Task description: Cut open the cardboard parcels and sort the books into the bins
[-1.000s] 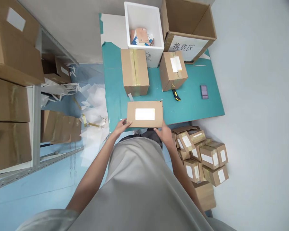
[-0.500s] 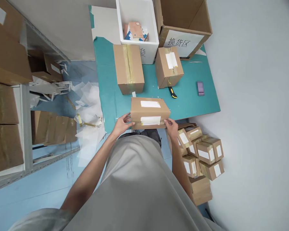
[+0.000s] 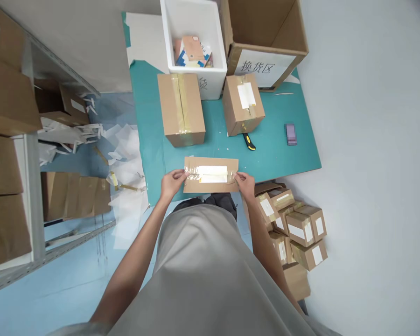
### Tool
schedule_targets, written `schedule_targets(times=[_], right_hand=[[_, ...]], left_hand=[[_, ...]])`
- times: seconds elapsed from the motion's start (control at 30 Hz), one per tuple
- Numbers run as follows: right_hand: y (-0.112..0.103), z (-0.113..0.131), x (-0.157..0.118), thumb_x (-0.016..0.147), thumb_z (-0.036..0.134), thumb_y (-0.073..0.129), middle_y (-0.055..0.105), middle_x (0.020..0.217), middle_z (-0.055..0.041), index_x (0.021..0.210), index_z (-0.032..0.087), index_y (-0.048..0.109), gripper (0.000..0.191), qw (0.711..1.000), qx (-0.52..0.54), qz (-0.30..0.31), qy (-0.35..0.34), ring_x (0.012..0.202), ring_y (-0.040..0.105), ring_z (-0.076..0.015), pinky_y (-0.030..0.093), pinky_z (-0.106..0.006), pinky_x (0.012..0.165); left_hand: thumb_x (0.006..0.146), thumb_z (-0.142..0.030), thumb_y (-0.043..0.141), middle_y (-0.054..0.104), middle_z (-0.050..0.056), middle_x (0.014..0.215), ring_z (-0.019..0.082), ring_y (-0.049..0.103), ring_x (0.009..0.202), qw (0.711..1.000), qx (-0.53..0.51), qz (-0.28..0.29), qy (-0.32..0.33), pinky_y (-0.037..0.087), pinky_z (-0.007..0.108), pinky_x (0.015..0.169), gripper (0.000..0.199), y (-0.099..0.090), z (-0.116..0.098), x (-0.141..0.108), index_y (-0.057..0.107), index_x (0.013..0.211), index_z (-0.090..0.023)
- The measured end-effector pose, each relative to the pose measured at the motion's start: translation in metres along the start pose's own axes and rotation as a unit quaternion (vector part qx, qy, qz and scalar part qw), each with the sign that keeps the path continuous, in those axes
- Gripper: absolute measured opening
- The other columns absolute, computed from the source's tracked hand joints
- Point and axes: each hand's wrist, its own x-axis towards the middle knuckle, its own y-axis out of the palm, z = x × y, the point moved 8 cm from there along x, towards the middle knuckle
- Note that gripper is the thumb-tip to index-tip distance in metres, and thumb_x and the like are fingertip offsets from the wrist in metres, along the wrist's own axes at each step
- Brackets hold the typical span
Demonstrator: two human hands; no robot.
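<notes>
A small taped cardboard box is at the near edge of the table, its long face turned up toward me. Across that face run clear tape and a white label. My left hand grips the box's left end between thumb and fingers. At the opposite end, the fingers and thumb of my right hand are closed on the edge. A black and yellow box cutter lies beyond, partly under a labelled cardboard box. Left of that stands a larger taped box.
A white foam bin with cards inside and a big open carton with a sign stand at the table's back. A blurred phone-like item lies right. Parcels are piled below right; a metal shelf is left.
Both hands have rolled the box, so only one labelled, taped face shows now instead of two faces. The view has shifted slightly, and my hands stay at the box's two ends.
</notes>
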Motion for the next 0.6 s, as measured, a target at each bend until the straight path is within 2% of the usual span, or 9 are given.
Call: schedule_targets(times=[0.07, 0.13, 0.23, 0.3, 0.4, 0.47, 0.53, 0.6], right_hand=[[-0.002, -0.008, 0.014, 0.08, 0.07, 0.073, 0.084, 0.101, -0.0167, 0.099, 0.015, 0.084, 0.059, 1.0, 0.008, 0.022, 0.011, 0.094, 0.079, -0.033, 0.063, -0.045, 0.094], [-0.013, -0.014, 0.035, 0.077, 0.071, 0.075, 0.083, 0.106, -0.0174, 0.107, 0.015, 0.082, 0.064, 1.0, 0.01, 0.011, 0.026, 0.096, 0.079, -0.0323, 0.063, -0.045, 0.095], [-0.042, -0.013, 0.082, 0.074, 0.074, 0.078, 0.073, 0.134, -0.0213, 0.139, 0.015, 0.068, 0.088, 0.998, 0.012, -0.05, 0.039, 0.111, 0.076, -0.0336, 0.061, -0.047, 0.099], [-0.057, -0.001, 0.121, 0.071, 0.073, 0.081, 0.059, 0.153, -0.0234, 0.155, 0.015, 0.052, 0.107, 0.997, 0.016, -0.074, 0.023, 0.127, 0.068, -0.0361, 0.058, -0.049, 0.105], [-0.068, 0.024, 0.182, 0.066, 0.07, 0.088, 0.043, 0.166, -0.0238, 0.164, 0.015, 0.039, 0.122, 0.996, 0.016, -0.084, -0.007, 0.15, 0.048, -0.0396, 0.046, -0.052, 0.12], [-0.069, 0.038, 0.219, 0.064, 0.068, 0.09, 0.039, 0.168, -0.024, 0.164, 0.013, 0.038, 0.125, 0.996, 0.025, -0.087, -0.008, 0.157, 0.037, -0.0403, 0.038, -0.054, 0.126], [-0.065, 0.047, 0.248, 0.065, 0.068, 0.09, 0.041, 0.167, -0.0249, 0.162, 0.012, 0.039, 0.123, 0.995, 0.044, -0.086, -0.002, 0.156, 0.037, -0.04, 0.035, -0.054, 0.127], [-0.056, 0.052, 0.266, 0.068, 0.069, 0.086, 0.051, 0.16, -0.0239, 0.158, 0.013, 0.044, 0.114, 0.994, 0.075, -0.074, -0.005, 0.149, 0.047, -0.0375, 0.041, -0.052, 0.123]], left_hand=[[0.076, -0.054, 0.086, 0.076, 0.022, 0.128, 0.035, 0.073, 0.122, 1.0, -0.007, 0.003, -0.009, 0.057, 0.045, 0.106, 0.078, -0.005, 0.0, 0.012, 0.066, 0.138, -0.011], [0.077, -0.055, 0.087, 0.064, 0.027, 0.147, 0.036, 0.064, 0.137, 0.999, 0.005, -0.036, -0.012, 0.052, 0.047, 0.113, 0.094, -0.02, -0.009, 0.031, 0.053, 0.153, -0.011], [0.079, -0.058, 0.085, 0.049, 0.028, 0.161, 0.036, 0.05, 0.151, 0.994, 0.019, -0.11, 0.002, 0.043, 0.049, 0.123, 0.104, -0.045, -0.035, 0.073, 0.041, 0.161, -0.011], [0.08, -0.059, 0.084, 0.046, 0.028, 0.163, 0.035, 0.047, 0.153, 0.992, 0.01, -0.124, 0.009, 0.04, 0.049, 0.125, 0.108, -0.052, -0.055, 0.105, 0.036, 0.164, -0.011], [0.078, -0.055, 0.084, 0.052, 0.026, 0.16, 0.034, 0.053, 0.149, 0.994, -0.003, -0.104, 0.017, 0.042, 0.048, 0.123, 0.105, -0.047, -0.081, 0.148, 0.039, 0.162, -0.01], [0.079, -0.055, 0.082, 0.058, 0.023, 0.155, 0.034, 0.058, 0.143, 0.996, -0.001, -0.078, 0.035, 0.044, 0.047, 0.122, 0.095, -0.039, -0.096, 0.164, 0.047, 0.155, -0.011], [0.081, -0.058, 0.079, 0.063, 0.02, 0.151, 0.033, 0.06, 0.141, 0.997, 0.009, -0.058, 0.054, 0.046, 0.047, 0.121, 0.086, -0.029, -0.105, 0.166, 0.054, 0.149, -0.013], [0.083, -0.061, 0.077, 0.065, 0.018, 0.149, 0.034, 0.061, 0.139, 0.996, 0.031, -0.053, 0.062, 0.047, 0.049, 0.12, 0.083, -0.017, -0.11, 0.159, 0.056, 0.148, -0.016]])
